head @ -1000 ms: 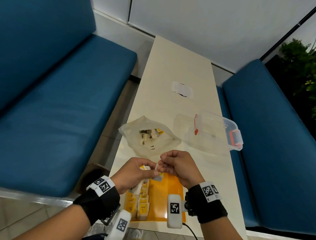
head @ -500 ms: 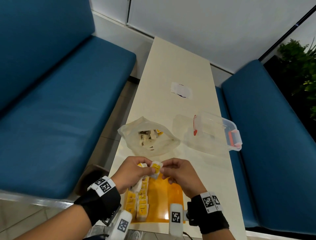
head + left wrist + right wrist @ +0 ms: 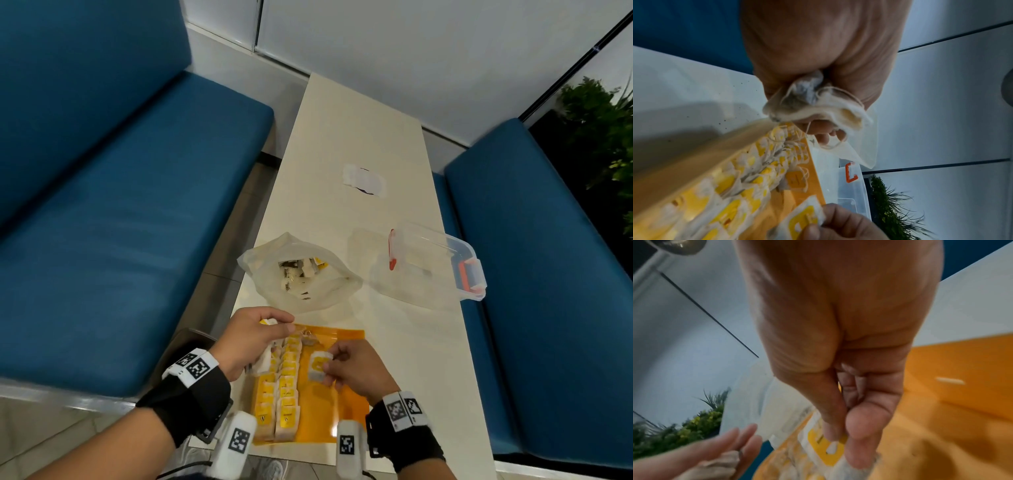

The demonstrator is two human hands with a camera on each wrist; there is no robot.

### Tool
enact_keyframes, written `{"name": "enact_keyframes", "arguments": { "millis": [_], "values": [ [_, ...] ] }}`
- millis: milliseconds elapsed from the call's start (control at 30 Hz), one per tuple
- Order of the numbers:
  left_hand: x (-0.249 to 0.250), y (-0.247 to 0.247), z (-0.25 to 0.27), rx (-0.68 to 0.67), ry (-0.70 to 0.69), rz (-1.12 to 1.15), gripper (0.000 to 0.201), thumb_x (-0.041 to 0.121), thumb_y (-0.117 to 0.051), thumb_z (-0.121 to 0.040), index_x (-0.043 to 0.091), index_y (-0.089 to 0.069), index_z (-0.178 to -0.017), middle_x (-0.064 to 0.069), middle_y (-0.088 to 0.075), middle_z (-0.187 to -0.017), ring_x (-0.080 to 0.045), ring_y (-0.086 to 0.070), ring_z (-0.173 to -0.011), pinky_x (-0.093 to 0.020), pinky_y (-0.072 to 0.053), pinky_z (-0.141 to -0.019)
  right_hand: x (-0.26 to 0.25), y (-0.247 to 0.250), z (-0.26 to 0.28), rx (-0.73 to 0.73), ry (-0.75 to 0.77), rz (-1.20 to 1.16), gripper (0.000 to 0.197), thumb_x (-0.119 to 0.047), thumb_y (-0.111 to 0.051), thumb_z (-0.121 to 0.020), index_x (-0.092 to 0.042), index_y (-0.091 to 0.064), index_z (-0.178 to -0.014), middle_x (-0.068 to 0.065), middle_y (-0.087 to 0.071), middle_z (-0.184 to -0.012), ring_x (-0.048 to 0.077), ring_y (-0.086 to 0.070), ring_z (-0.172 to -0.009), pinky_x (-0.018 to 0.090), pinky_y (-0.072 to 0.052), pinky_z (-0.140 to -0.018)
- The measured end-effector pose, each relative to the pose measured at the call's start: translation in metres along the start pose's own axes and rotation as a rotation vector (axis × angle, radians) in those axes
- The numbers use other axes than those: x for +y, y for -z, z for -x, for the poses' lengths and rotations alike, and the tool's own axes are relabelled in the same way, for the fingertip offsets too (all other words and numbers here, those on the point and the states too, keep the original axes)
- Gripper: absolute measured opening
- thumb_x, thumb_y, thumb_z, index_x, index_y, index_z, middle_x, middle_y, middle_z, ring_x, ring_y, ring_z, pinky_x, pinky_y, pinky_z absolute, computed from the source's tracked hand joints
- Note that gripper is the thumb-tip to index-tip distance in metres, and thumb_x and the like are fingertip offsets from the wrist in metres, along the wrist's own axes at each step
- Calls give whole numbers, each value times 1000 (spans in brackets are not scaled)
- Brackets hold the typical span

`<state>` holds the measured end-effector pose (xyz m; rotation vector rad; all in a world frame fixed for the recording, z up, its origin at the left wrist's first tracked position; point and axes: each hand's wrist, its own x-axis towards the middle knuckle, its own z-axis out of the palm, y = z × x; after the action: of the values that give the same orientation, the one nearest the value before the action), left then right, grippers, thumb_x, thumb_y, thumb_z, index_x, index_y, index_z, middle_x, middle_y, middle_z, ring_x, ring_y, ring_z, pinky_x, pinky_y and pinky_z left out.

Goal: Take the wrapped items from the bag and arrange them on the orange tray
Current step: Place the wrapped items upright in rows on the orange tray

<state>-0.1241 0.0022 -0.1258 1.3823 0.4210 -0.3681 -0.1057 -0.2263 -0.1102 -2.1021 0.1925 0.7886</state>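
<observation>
The orange tray (image 3: 335, 414) lies at the table's near end, with two columns of white-and-yellow wrapped items (image 3: 286, 394) along its left side. My right hand (image 3: 337, 368) pinches one wrapped item (image 3: 319, 366) (image 3: 824, 447) just above the tray's middle. My left hand (image 3: 263, 330) hovers over the tray's far left corner and grips a bunch of wrapped items (image 3: 265, 358) (image 3: 813, 104) in its curled fingers. The clear plastic bag (image 3: 298, 274) lies open behind the tray with a few items inside.
A clear plastic box (image 3: 431, 263) with orange clips lies on its side at the table's right edge. A white paper scrap (image 3: 364, 180) sits farther back on the cream table (image 3: 342, 137). Blue benches (image 3: 120, 205) flank both sides.
My right hand took one wrapped item from the left hand's bunch and carried it down and right over the tray. The left hand stayed put with its bunch.
</observation>
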Motion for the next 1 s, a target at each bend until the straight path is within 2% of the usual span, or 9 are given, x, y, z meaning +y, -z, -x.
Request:
{"name": "enact_keyframes", "arguments": {
  "millis": [133, 267, 433, 500, 600, 733, 800, 867, 1000],
  "values": [
    [-5, 0, -1, 2, 9, -15, 10, 18, -86, -81, 24, -83, -89, -4, -80, -98, -24, -75, -95, -45, -61, -91, 11, -11, -16, -16, -60, 63, 11, 2, -68, -86, -7, -62, -82, 13, -68, -64, 22, -63, -53, 27, -51, -48],
    [-5, 2, -2, -2, 24, -16, 10, 16, -86, -81, 22, -83, -89, -5, -79, -98, -25, -75, -94, -43, -61, -88, 9, -18, -25, 93, -77, -2, 11, 4, -65, -85, -7, -65, -83, 9, -69, -66, 16, -62, -51, 28, -55, -56],
    [-6, 4, -4, -17, 53, -40, 10, 17, -86, -81, 22, -83, -90, -2, -79, -99, -22, -75, -95, -39, -61, -85, 8, -29, -32, 217, -56, -71, 14, 0, -66, -88, -12, -67, -83, 7, -72, -72, 11, -64, -53, 25, -54, -58],
    [-7, 5, -5, -19, 58, -52, 11, 17, -86, -81, 22, -83, -90, -1, -79, -100, -20, -74, -94, -38, -61, -85, 6, -33, -33, 256, -52, -86, 16, 0, -66, -88, -15, -68, -82, 7, -73, -73, 12, -65, -56, 28, -56, -61],
    [-5, 5, -5, -24, 64, -61, 12, 16, -86, -81, 22, -82, -91, -2, -79, -101, -17, -73, -88, -30, -57, -72, 5, -38, -35, 318, -35, -85, 20, -2, -70, -85, -21, -70, -78, 5, -74, -76, 17, -69, -66, 32, -58, -67],
    [0, 5, -3, -38, 82, -55, 14, 15, -85, -82, 19, -81, -95, -4, -79, -99, -18, -74, -86, -27, -57, -67, 3, -42, -38, 371, -41, -53, 19, -11, -76, -82, -27, -69, -73, 4, -76, -82, 23, -72, -76, 37, -61, -77],
    [1, 5, -2, -40, 87, -52, 15, 14, -85, -82, 17, -80, -95, -5, -79, -99, -19, -75, -86, -28, -58, -67, 2, -43, -39, 398, -56, -50, 6, -14, -76, -82, -19, -74, -85, 1, -74, -83, 20, -70, -78, 33, -58, -76],
    [1, 6, -2, -40, 93, -47, 15, 14, -86, -81, 17, -80, -94, -5, -79, -100, -23, -76, -90, -31, -60, -71, 3, -43, -40, 428, -70, -14, 10, -17, -76, -83, -13, -75, -92, -3, -69, -83, 15, -67, -82, 24, -52, -74],
    [4, 6, 1, -43, 106, -40, 13, 16, -87, -80, 16, -80, -92, -5, -79, -98, -25, -75, -93, -40, -63, -82, 5, -44, -42, 457, -98, -14, 14, -21, -78, -82, -12, -75, -92, 0, -72, -87, 14, -67, -83, 19, -47, -69]
  ]
}}
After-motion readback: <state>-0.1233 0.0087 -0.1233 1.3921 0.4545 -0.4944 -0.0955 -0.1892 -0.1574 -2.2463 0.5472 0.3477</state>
